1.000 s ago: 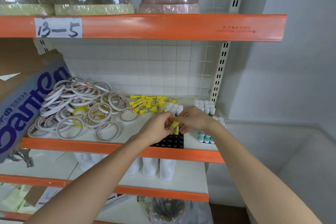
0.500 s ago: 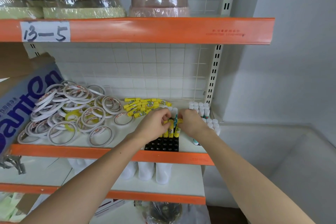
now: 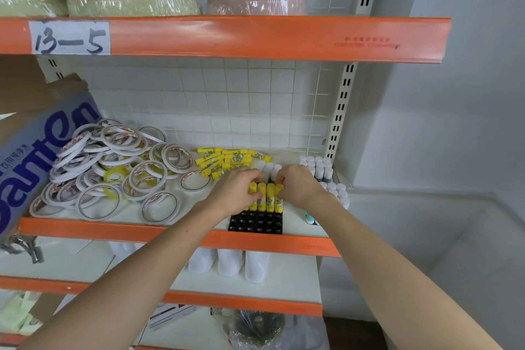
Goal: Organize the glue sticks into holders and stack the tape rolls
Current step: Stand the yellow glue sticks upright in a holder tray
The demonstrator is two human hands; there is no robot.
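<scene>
A black holder (image 3: 255, 223) with many round holes lies at the front of the middle shelf. Several yellow glue sticks (image 3: 266, 198) stand upright in a row in its back part. My left hand (image 3: 237, 190) grips the leftmost sticks of the row, and my right hand (image 3: 297, 187) pinches the rightmost one. More yellow glue sticks (image 3: 227, 160) lie loose in a heap behind my hands. A pile of white tape rolls (image 3: 113, 167) spreads over the left of the shelf, unstacked.
White-capped glue sticks (image 3: 321, 169) stand at the shelf's right end by the upright post (image 3: 341, 113). A printed cardboard box (image 3: 37, 150) leans at the left. The orange shelf edge (image 3: 181, 234) runs below the holder. White bottles (image 3: 230, 263) stand on the lower shelf.
Both hands brought the yellow sticks down from a loose bunch and stood them upright in the holder; the row now sits straight between my hands.
</scene>
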